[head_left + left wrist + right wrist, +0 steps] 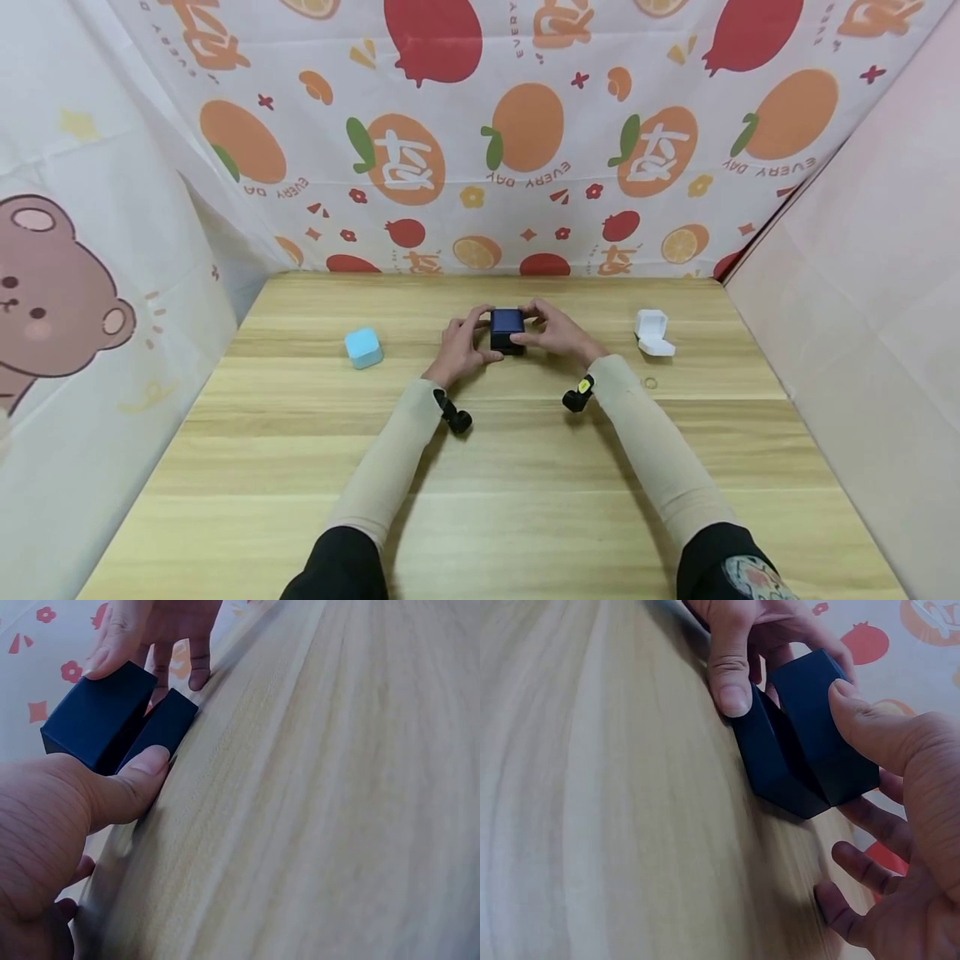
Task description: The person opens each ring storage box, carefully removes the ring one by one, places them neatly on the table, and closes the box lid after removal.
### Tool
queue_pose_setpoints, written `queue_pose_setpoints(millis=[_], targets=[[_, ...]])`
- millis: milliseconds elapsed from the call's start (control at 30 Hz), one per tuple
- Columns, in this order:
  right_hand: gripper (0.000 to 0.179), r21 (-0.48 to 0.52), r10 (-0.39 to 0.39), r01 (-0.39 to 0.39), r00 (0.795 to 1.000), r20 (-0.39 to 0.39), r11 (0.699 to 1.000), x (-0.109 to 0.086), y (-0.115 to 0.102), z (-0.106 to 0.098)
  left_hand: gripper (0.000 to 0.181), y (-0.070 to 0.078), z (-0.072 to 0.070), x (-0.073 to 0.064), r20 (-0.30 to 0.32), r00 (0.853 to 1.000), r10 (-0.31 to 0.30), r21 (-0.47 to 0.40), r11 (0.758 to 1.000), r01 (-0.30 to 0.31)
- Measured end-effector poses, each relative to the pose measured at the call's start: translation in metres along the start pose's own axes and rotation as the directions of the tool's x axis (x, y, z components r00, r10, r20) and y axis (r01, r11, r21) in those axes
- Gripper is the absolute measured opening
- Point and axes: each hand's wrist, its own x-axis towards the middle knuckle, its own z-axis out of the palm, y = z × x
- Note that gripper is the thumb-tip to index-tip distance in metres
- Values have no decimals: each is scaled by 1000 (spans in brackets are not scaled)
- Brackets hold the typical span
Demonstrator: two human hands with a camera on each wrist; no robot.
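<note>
A dark blue ring box [507, 322] stands on the wooden table in front of me, its lid [829, 727] slightly raised, with a narrow gap along the side facing me. My left hand [459, 350] holds the lower half [176, 720], thumb pressed on its near side. The right hand [558, 329] grips the lid between thumb and fingers; its other fingers are spread in the right wrist view. What lies inside the box is hidden.
A white ring box [651, 322] stands open at the right, and a thin gold-coloured ring [656, 383] lies on the table near it. On the left sits a light blue box [363, 347]. A fruit-patterned cloth [465, 225] hangs behind the table's far edge.
</note>
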Motion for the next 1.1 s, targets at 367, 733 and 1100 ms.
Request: queue_pose_setpoints(millis=[367,733,1100], targets=[[49,21,19,-20,1000,18,1000,3,-1,-3,86,-1,-1,2,5,1000,-7,-20,1000,7],[45,16,27,-27,999,23,1000,3,-3,-4,86,-1,0,2,5,1000,-20,-23,1000,20],[46,28,3,-4,999,42,1000,6,-2,-8,87,0,-1,3,4,999,-35,-30,999,35]])
